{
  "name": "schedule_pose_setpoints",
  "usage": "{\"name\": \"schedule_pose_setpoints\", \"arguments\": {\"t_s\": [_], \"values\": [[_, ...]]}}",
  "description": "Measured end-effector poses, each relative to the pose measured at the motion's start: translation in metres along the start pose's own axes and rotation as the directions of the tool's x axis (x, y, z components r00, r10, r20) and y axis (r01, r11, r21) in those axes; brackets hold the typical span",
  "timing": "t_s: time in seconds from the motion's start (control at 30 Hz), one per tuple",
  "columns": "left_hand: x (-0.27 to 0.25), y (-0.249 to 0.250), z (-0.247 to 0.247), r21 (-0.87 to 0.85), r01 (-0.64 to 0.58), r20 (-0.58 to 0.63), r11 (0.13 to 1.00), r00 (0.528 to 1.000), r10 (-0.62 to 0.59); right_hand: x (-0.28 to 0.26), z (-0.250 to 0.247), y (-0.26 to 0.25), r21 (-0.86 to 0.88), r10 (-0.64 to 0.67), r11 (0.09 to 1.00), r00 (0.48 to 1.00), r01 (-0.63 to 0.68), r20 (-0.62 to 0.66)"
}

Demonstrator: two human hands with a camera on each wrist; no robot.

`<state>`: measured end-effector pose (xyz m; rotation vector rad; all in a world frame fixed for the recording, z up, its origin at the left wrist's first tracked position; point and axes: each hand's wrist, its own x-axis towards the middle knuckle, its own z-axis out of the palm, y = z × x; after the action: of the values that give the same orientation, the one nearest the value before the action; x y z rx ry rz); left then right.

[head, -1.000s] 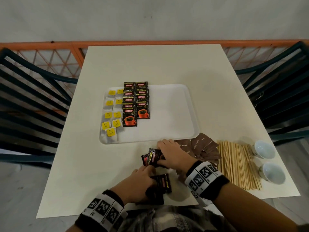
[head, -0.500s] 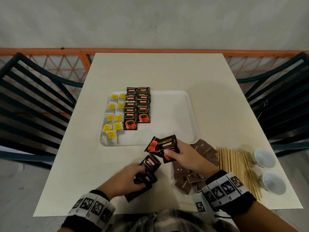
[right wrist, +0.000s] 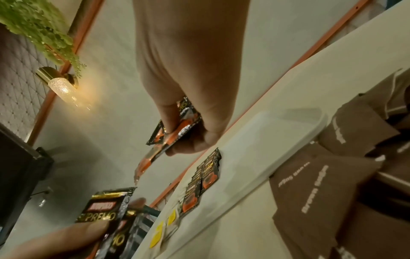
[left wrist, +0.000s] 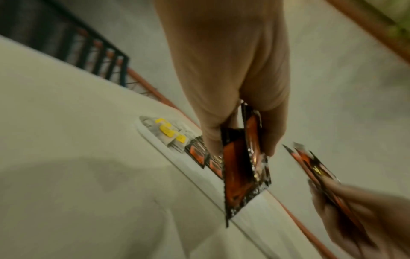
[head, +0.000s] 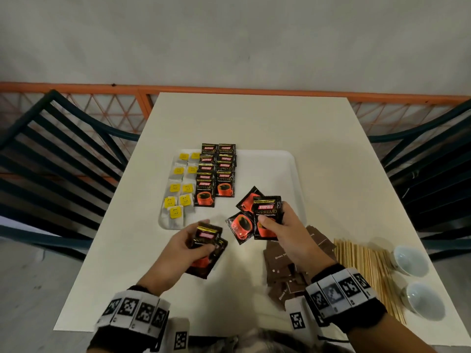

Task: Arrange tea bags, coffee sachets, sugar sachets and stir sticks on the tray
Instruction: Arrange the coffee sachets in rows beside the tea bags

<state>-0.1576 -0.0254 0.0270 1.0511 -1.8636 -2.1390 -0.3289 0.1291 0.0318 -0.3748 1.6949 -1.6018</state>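
A white tray (head: 275,174) holds tea bags with yellow tags (head: 178,192) on its left and two columns of black-and-red coffee sachets (head: 216,174) beside them. My right hand (head: 276,220) grips a fan of three coffee sachets (head: 266,210) in the air over the tray's near edge; in the right wrist view they (right wrist: 177,129) sit between thumb and fingers. Left of it, above the table, my left hand (head: 196,240) holds a small stack of coffee sachets (head: 207,238), also pinched (left wrist: 239,175) in the left wrist view. Brown sugar sachets (head: 283,271) and wooden stir sticks (head: 364,263) lie on the table at right.
Two white cups (head: 410,261) stand at the table's right front edge, beyond the sticks. Dark slatted chairs flank the table on the left (head: 51,161) and right (head: 433,161). An orange railing (head: 229,89) runs behind. The tray's right half is bare.
Both hands rose off the table with coffee sachets. The right hand moved forward to the tray's near edge and its sachets are fanned out; the left hand lifted its stack.
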Motion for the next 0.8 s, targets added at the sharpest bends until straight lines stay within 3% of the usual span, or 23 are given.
{"name": "schedule_pose_setpoints", "arguments": {"t_s": [0.13, 0.27, 0.4, 0.6, 0.8], "values": [[0.006, 0.013, 0.000, -0.350, 0.076, -0.048, 0.934, 0.994, -0.099, -0.004, 0.012, -0.003, -0.008, -0.010, 1.000, 0.996, 0.011, 0.094], [0.005, 0.034, 0.014, -0.489, 0.072, 0.079, 0.869, 0.996, -0.038, -0.007, 0.034, -0.005, -0.038, -0.048, 0.998, 0.984, 0.055, 0.170], [0.003, 0.044, 0.028, -0.596, 0.110, 0.112, 0.796, 0.992, -0.053, -0.005, 0.039, -0.007, -0.082, -0.043, 0.995, 0.977, 0.061, 0.207], [-0.004, 0.042, 0.041, -0.516, 0.180, 0.143, 0.837, 0.982, -0.123, -0.009, 0.039, -0.001, -0.349, 0.024, 0.933, 0.952, 0.088, 0.304], [-0.010, 0.023, 0.032, -0.500, 0.181, 0.129, 0.847, 0.983, -0.134, -0.010, 0.027, 0.012, -0.496, 0.135, 0.868, 0.967, -0.010, 0.216]]}}
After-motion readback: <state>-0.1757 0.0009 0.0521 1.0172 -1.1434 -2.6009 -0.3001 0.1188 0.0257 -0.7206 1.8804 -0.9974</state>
